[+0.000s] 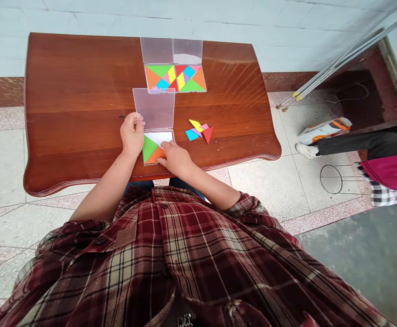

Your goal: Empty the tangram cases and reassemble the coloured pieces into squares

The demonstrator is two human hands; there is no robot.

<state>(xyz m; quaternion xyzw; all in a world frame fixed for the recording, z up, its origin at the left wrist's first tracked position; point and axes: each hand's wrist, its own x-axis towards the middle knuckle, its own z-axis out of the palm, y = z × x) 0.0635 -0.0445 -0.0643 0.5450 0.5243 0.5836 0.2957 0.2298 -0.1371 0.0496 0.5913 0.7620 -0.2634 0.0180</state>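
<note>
Taking 12 o'clock as straight ahead of us, we have a reddish-brown wooden bench point(76, 77) with a scalloped edge, its grain shining under the light. Near its front edge sits an open tangram case point(158, 147), its clear lid point(154, 109) lying toward 12. Our left hand point(132, 134) is closed on the lid's lower edge, while the fingertips point(164, 145) of our right hand point(174, 159) rest on the case's green and orange pieces; we cannot tell whether they are gripping. At about 2 o'clock from the case lie loose tangram pieces point(198, 131), with a red triangle among them. Two more open cases point(175, 78) stand toward 12, filled with bright pieces and touching side by side. Our plaid shirt point(171, 245) fills the lower view. Beyond the bench, speckled and pale floor tiles point(4, 159) spread out below a brown skirting band point(1, 91) and a pale blue wall point(185, 18). Around 3 o'clock, another person's black-trousered leg point(358, 143) ends in a white shoe point(305, 151) beside an orange-and-white bag point(324, 129). Nearer 4 o'clock stand a wire stand point(331, 179) and magenta cloth point(389, 170), while metal poles point(338, 59) slant across 2 o'clock.
</note>
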